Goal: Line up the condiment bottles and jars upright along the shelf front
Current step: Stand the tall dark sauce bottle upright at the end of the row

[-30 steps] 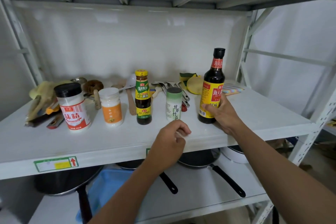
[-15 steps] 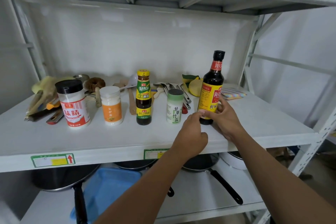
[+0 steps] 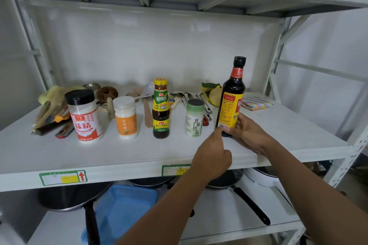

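Gripping soy sauce bottle base, right hand, left fingers touching

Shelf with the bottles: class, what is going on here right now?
A person is lining up condiments on the shelf. The right hand grips the base of the tall soy bottle, and the left hand touches it low with a fingertip. Four others stand upright in a row to its left: the MSG jar, sugar jar, sauce bottle and salt shaker.
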Tool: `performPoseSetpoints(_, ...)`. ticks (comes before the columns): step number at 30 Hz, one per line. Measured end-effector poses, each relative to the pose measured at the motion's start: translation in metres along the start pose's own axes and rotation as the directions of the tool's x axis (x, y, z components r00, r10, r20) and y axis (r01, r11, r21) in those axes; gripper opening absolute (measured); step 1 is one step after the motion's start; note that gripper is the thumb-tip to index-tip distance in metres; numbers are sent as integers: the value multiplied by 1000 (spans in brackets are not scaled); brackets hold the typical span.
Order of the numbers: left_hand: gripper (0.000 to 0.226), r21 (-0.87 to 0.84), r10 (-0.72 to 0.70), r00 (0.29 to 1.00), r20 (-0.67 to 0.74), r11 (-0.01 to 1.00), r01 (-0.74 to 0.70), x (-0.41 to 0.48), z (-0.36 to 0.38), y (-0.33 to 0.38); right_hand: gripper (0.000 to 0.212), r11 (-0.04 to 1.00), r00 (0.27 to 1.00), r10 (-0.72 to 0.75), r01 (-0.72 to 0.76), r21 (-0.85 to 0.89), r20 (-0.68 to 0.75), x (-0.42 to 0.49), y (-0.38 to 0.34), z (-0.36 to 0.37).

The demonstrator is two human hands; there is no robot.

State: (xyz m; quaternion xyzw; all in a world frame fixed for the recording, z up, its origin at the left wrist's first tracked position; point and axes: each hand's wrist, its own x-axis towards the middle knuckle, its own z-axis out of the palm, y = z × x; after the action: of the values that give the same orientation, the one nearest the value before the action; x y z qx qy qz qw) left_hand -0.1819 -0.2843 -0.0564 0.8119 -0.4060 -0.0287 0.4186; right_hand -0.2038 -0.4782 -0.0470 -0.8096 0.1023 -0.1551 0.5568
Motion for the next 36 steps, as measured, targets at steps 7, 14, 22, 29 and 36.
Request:
performPoseSetpoints(7, 69, -75, -66, 988, 137, 994, 77, 5, -9, -6, 74, 992, 999, 14, -8, -128, 41, -2, 1, -7)
performPoseSetpoints(14, 68, -123, -82, 984, 160, 987, 102, 5, -12, -7, 63, 985, 998, -15, 5, -172, -57, -7, 1, -1)
performPoseSetpoints(22, 68, -84, -77, 985, 152, 992, 90, 6, -11, -7, 60, 972, 991, -50, 20, -233, -122, -8, 5, 5)
performPoseSetpoints(29, 73, -89, -91, 989, 117, 991, 102, 8, -5, -10, 65, 956, 972, -57, -12, -293, -227, -8, 2, 12)
performPoseSetpoints(36, 74, -225, -92, 992, 87, 968, 110, 13, -4, -16, 60, 952, 977, -51, -15, -306, -205, -9, 2, 13)
